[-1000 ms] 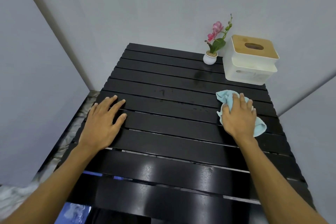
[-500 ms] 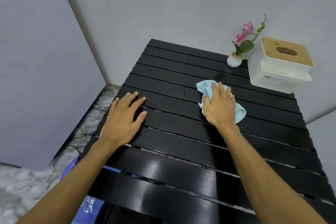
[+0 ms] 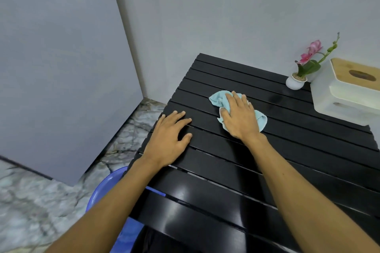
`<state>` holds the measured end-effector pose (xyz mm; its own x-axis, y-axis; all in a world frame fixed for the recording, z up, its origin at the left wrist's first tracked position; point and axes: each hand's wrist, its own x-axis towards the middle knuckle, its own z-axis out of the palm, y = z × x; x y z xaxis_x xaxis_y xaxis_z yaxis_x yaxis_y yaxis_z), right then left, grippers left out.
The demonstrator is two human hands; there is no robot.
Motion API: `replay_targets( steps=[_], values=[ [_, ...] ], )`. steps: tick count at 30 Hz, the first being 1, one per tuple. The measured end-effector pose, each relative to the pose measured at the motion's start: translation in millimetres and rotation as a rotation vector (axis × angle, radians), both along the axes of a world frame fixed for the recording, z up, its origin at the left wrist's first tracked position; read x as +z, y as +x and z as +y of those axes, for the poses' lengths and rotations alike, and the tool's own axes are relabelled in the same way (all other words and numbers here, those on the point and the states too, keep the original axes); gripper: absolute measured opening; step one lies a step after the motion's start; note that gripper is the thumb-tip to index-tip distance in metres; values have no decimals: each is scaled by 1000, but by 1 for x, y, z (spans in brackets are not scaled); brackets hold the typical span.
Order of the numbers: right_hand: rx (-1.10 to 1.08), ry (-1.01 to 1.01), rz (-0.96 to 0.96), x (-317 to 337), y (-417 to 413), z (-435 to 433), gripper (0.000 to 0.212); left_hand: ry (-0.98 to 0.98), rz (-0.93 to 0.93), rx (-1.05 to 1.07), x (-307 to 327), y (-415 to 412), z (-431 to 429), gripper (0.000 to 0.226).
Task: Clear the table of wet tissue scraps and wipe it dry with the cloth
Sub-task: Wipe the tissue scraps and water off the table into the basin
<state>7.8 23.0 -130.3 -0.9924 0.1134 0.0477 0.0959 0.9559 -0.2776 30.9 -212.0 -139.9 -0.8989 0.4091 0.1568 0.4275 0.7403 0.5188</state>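
Your right hand lies flat, palm down, on the crumpled light-blue cloth, pressing it onto the black slatted table, while your left hand rests flat with fingers spread near the table's left edge, just beside the right hand and clear of the cloth. At the far right corner stand a small white pot with a pink flower and, touching or just beside it, a white tissue box with a wooden lid; a dull smear shows on the slats between the cloth and the pot. Below the table's left edge you can see a blue basin on the marbled floor.
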Motion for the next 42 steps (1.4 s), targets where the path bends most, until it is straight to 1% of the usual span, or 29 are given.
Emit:
replay_targets(
  steps=[5, 11, 15, 18, 22, 28, 31, 35, 39, 42],
  values=[
    [133, -21, 2, 1, -14, -32, 53, -69, 55, -9, 6, 11, -25, 52],
    [293, -71, 57, 0, -3, -77, 49, -7, 71, 87, 17, 26, -86, 57],
    [363, -87, 82, -1, 22, -100, 48, -40, 38, 74, 19, 43, -108, 62],
    [398, -95, 91, 0, 46, -116, 48, -11, 41, 111, 22, 55, -119, 57],
    [443, -117, 40, -2, 87, -136, 52, 71, 48, 189, 29, 68, -134, 52],
    [532, -132, 26, -1, 150, -163, 54, 61, 46, 200, 38, 82, -142, 52],
    [548, -159, 17, 2, 175, -166, 54, 56, 45, 184, 36, 89, -140, 47],
    [523, -176, 29, 2, 206, -156, 52, 57, 10, 156, 34, 100, -129, 53],
    [426, -139, 49, -1, 226, -140, 50, 83, 16, 109, 31, 106, -113, 46],
    [309, -134, 62, -3, 239, -124, 51, 59, 32, 72, 27, 110, -99, 46]
  ],
)
